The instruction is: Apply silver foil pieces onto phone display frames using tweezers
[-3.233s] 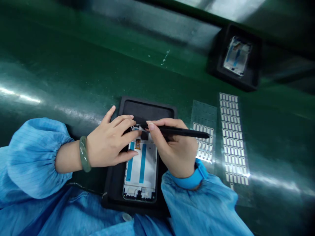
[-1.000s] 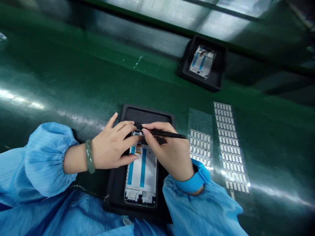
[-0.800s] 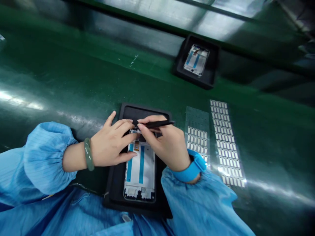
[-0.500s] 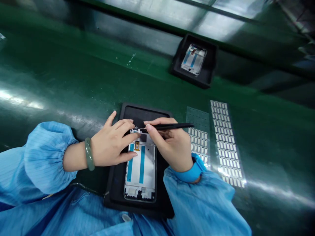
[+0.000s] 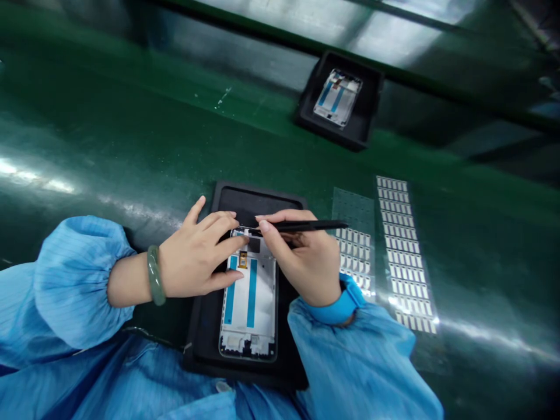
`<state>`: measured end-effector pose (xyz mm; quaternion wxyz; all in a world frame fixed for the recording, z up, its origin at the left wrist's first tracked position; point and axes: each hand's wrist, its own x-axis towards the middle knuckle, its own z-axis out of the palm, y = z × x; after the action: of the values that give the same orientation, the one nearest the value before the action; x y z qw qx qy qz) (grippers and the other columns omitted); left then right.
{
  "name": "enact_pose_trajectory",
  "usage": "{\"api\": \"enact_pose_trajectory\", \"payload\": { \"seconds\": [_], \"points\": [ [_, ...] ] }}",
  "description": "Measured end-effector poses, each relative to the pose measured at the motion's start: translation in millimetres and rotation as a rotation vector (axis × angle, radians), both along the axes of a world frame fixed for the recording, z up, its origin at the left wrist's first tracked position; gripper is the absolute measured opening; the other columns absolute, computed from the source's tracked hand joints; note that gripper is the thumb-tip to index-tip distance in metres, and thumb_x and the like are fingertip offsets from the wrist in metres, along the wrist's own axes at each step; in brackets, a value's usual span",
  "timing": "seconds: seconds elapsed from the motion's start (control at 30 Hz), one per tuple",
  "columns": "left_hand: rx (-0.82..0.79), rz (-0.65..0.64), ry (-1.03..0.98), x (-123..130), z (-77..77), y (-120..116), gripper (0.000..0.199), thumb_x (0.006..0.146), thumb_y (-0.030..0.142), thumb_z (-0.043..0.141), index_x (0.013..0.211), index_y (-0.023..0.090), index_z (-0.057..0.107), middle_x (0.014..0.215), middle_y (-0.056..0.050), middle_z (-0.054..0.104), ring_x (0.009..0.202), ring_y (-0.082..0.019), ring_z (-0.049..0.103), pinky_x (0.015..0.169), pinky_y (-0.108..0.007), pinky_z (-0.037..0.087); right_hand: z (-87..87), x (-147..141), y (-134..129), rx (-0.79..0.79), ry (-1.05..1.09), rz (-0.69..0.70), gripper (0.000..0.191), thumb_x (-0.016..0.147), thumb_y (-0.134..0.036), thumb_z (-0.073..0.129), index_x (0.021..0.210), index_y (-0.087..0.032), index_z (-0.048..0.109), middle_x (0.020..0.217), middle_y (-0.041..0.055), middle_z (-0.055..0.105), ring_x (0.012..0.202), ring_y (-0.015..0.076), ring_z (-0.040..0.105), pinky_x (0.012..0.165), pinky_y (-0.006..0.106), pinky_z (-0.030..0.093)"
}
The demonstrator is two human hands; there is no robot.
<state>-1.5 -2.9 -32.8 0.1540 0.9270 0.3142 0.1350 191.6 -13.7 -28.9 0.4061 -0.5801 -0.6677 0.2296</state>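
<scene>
A phone frame point(image 5: 265, 303), silvery white with blue strips and an orange flex cable point(image 5: 242, 260), lies in a black tray point(image 5: 203, 338) in front of me. My left hand point(image 5: 203, 254) rests across its upper left side, fingers spread, with the index finger and thumb on the frame. Between the thumb and fingers of my right hand point(image 5: 301, 251) are black tweezers point(image 5: 312, 225), held almost level. Their tips point left at the frame's top edge, close to my left fingertips. What the tips touch is too small to make out.
Right of the tray lie two clear sheets of small white pieces, a partly used sheet point(image 5: 355, 251) and a longer sheet point(image 5: 405, 251). Farther back, a second black tray point(image 5: 301, 114) holds another phone frame point(image 5: 343, 105). All rest on a green work surface point(image 5: 131, 140).
The view has shifted slightly, so the far tray sits a little more to the left and higher. Both hands and the tweezers keep nearly the same pose at the phone frame.
</scene>
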Motion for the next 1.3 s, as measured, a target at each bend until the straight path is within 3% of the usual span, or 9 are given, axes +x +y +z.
{"api": "enact_pose_trajectory", "payload": {
  "seconds": [0.37, 0.43, 0.67, 0.93, 1.3],
  "points": [
    [0.013, -0.008, 0.009, -0.7, -3.0, -3.4, 0.041, 0.088, 0.04, 0.051, 0.123, 0.019, 0.052, 0.124, -0.013, 0.053, 0.127, -0.03, 0.042, 0.109, -0.063, 0.018, -4.8, -3.2, 4.3, -0.056, 0.108, 0.05, 0.007, 0.084, -0.025, 0.06, 0.089, -0.021, 0.061, 0.089, 0.0016, 0.069, 0.076, 0.0127, 0.068, 0.069, 0.025, 0.056],
    [0.055, -0.005, 0.01, -2.3, -8.1, -5.4, 0.042, 0.088, 0.039, 0.052, 0.125, 0.021, 0.051, 0.126, -0.012, 0.052, 0.125, -0.03, 0.043, 0.108, -0.063, 0.021, -4.5, -4.8, 2.9, -0.096, 0.174, 0.038, 0.007, 0.084, -0.025, 0.058, 0.087, -0.02, 0.061, 0.085, 0.0017, 0.068, 0.076, 0.0128, 0.067, 0.069, 0.024, 0.055],
    [0.205, -0.025, 0.003, -6.7, -29.0, -1.0, 0.045, 0.087, 0.045, 0.052, 0.129, 0.028, 0.049, 0.127, -0.009, 0.053, 0.121, -0.028, 0.048, 0.106, -0.061, 0.027, -8.5, -5.9, 2.5, -0.041, 0.083, 0.047, 0.007, 0.083, -0.025, 0.056, 0.085, -0.021, 0.062, 0.081, 0.0003, 0.068, 0.072, 0.0115, 0.067, 0.068, 0.021, 0.055],
    [0.248, -0.017, -0.023, -11.3, -40.0, 0.5, 0.045, 0.084, 0.051, 0.055, 0.124, 0.03, 0.054, 0.125, -0.007, 0.055, 0.12, -0.029, 0.05, 0.109, -0.06, 0.023, -11.8, -4.2, -0.3, -0.025, 0.05, 0.015, 0.009, 0.082, -0.025, 0.056, 0.085, -0.019, 0.061, 0.08, 0.0012, 0.067, 0.069, 0.0116, 0.065, 0.068, 0.021, 0.054],
    [0.187, -0.013, -0.042, -10.1, -38.7, 2.5, 0.043, 0.085, 0.047, 0.055, 0.125, 0.03, 0.053, 0.125, -0.008, 0.055, 0.12, -0.029, 0.05, 0.106, -0.062, 0.027, -9.4, -5.8, -1.7, 0.025, 0.066, -0.033, 0.008, 0.08, -0.026, 0.056, 0.081, -0.02, 0.061, 0.075, -0.0003, 0.066, 0.065, 0.0112, 0.064, 0.063, 0.02, 0.054]
  ]
}}
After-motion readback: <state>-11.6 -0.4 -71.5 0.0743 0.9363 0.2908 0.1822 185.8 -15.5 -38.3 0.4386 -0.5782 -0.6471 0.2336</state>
